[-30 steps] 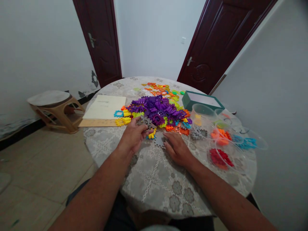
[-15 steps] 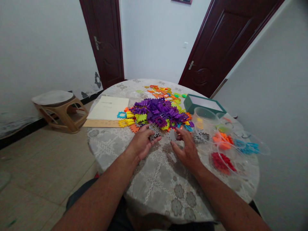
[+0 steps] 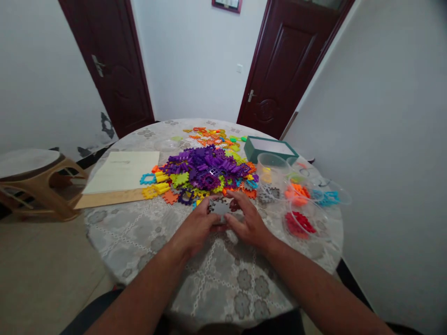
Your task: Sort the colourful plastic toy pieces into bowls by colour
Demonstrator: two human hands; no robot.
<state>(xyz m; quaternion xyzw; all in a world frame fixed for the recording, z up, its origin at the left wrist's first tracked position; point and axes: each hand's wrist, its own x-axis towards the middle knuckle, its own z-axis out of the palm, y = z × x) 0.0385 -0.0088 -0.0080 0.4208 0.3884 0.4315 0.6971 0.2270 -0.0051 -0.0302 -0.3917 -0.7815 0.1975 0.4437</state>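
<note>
R hand moved in to L hand | both gripping gray pcs | purple pile beyond

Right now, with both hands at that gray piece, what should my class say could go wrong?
1. The gray toothed piece is small and held between the left hand and right hand, so it might slip.
2. The purple heap lies just beyond; a nudge could slide pieces loose.
3. The clear containers crowd the table's right side; a wide right-arm swing might tip one.
</note>
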